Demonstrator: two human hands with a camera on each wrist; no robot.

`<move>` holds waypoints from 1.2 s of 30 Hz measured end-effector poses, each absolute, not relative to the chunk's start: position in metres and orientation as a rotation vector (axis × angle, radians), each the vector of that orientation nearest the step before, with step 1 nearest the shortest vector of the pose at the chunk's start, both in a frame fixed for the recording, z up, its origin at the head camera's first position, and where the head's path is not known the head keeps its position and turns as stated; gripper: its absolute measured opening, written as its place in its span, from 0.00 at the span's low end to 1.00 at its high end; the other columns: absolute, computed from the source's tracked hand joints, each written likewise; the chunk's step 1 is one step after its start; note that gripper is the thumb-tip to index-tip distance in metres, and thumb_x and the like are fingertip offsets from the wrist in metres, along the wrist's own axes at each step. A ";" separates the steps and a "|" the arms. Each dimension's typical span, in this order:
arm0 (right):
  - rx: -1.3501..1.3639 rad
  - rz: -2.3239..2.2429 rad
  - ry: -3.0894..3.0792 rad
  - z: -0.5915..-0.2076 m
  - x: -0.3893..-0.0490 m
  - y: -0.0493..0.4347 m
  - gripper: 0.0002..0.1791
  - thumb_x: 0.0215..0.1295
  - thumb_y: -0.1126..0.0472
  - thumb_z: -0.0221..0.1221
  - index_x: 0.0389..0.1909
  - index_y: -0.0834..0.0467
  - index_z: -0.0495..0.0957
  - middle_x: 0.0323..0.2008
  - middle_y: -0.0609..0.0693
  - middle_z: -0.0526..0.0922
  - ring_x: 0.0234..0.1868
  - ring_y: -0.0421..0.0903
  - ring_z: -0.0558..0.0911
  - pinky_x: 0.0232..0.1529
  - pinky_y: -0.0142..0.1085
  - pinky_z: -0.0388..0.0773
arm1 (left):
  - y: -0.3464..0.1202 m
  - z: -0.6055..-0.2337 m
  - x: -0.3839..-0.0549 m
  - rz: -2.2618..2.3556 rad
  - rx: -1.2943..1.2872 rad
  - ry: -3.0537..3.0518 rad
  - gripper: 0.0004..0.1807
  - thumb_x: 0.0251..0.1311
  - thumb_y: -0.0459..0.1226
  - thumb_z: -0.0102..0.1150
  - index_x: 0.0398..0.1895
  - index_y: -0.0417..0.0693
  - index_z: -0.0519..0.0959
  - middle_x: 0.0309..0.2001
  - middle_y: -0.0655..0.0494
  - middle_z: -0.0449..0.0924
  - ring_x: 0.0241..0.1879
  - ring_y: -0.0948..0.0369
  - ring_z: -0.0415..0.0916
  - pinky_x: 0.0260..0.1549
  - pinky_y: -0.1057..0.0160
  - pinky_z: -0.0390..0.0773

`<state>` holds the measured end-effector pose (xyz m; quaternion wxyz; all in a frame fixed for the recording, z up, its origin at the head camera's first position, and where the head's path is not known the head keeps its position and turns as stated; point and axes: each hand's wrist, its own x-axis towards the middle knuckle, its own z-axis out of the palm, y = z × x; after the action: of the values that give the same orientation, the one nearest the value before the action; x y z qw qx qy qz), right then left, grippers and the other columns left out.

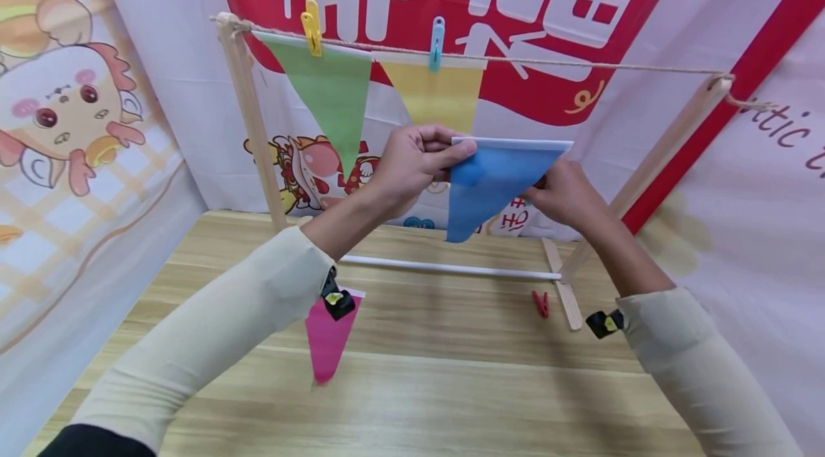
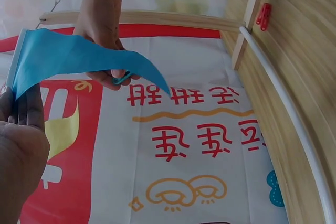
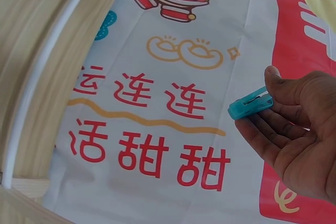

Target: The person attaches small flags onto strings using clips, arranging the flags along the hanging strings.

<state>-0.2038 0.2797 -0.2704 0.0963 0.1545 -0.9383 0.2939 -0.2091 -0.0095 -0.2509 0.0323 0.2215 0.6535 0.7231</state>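
Observation:
A blue pennant [image 1: 493, 181] with a white top edge hangs from my left hand [image 1: 415, 163], which pinches its upper left corner between thumb and fingers. It is in front of and below the rope [image 1: 599, 66]. Behind the pennant's right side, my right hand [image 1: 570, 192] grips a teal clothespin [image 3: 249, 106], which shows best in the right wrist view. Along the rope hang a green pennant [image 1: 331, 88] under a yellow clothespin [image 1: 312, 27] and a yellow pennant [image 1: 445, 92] under a light blue clothespin [image 1: 437, 45].
Two wooden posts, the left post [image 1: 251, 120] and right post [image 1: 670, 145], hold the rope. A white rod [image 1: 451, 268] joins them low down. On the wooden table [image 1: 451, 400] lie a pink pennant [image 1: 330, 342] and a red clothespin [image 1: 540, 304]. Printed cloth hangs behind.

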 end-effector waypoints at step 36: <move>0.364 0.825 -2.761 -0.223 -0.203 0.278 0.37 0.75 0.51 0.75 0.79 0.57 0.76 0.65 0.62 0.89 0.57 0.68 0.92 0.62 0.68 0.89 | 0.014 -0.213 -0.226 2.340 0.630 2.069 0.17 0.75 0.39 0.74 0.62 0.43 0.90 0.60 0.46 0.94 0.60 0.48 0.93 0.65 0.51 0.91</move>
<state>-0.2027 0.2777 -0.2230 0.1180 0.1243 -0.9440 0.2820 -0.2259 0.0142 -0.2133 -0.0224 0.1978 0.6491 0.7342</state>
